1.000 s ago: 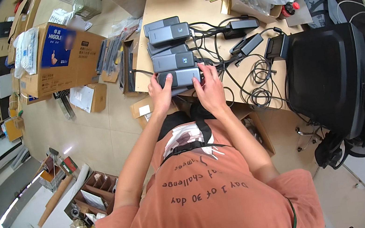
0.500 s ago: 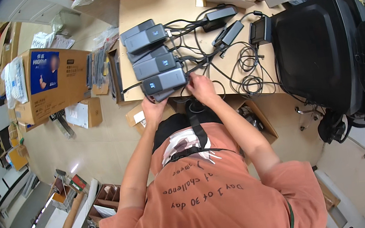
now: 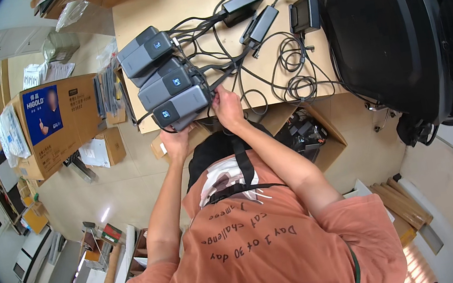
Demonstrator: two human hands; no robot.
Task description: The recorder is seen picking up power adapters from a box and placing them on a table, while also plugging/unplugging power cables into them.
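Observation:
Several grey power banks with small lit displays lie stacked in a row at the table's left front. My left hand (image 3: 177,141) grips the front left corner of the nearest power bank (image 3: 189,105), its fingers partly hidden beneath it. At that power bank's right end, my right hand (image 3: 227,108) is closed, with its fingertips by a black cable (image 3: 218,78); what it pinches is too small to make out. Just behind sit a middle power bank (image 3: 162,86) and a far power bank (image 3: 145,51), with cables running from their right ends.
Black power adapters (image 3: 259,24) and a coiled cable (image 3: 301,74) lie across the wooden table (image 3: 266,93). A large black chair-like object (image 3: 377,31) stands at the right. Below the table edge is an open carton (image 3: 327,129); a big cardboard box (image 3: 78,111) stands left.
The whole view has shifted, so the table and power banks appear further left and slightly higher. Both hands stay at the nearest power bank, with little visible change in their grip.

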